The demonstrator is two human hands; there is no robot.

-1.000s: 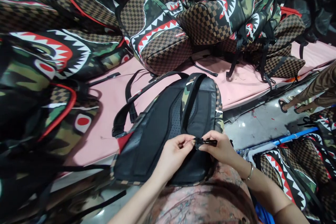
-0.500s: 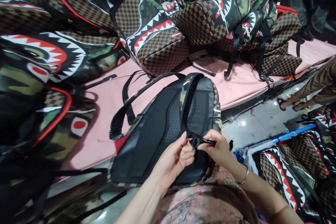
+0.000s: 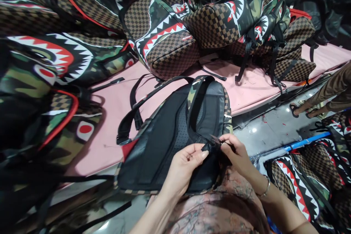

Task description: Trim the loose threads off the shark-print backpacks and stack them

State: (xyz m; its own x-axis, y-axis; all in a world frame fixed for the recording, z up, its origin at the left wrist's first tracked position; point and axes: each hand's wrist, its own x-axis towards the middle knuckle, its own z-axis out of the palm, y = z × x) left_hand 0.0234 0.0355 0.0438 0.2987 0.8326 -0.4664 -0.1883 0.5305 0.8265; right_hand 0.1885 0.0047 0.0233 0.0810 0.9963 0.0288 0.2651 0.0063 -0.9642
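Left hand (image 3: 186,162) clamps black fabric strap (image 3: 208,147); right hand (image 3: 237,153) clamps pointed metal tool (image 3: 216,140). Black padded backpack (image 3: 159,146) overhangs pink counter (image 3: 109,126) edge; room leftward.

A backpack (image 3: 161,146) lies with its black padded back panel facing up, its rounded top pointing away and its wide base nearest the viewer, overhanging the edge of a pink-covered table (image 3: 109,146). Brown checks trim the base; checks and camouflage show along the right side. One shoulder strap (image 3: 131,115) loops out beyond the left edge. The other, a camouflage-and-black strap (image 3: 191,98), arches above the panel; a black piece (image 3: 206,147) near its lower end is pinched in fingertips. Just beside it, a small, dark, pointed tool (image 3: 215,139) is angled up and leftward, partly hidden by fingers.
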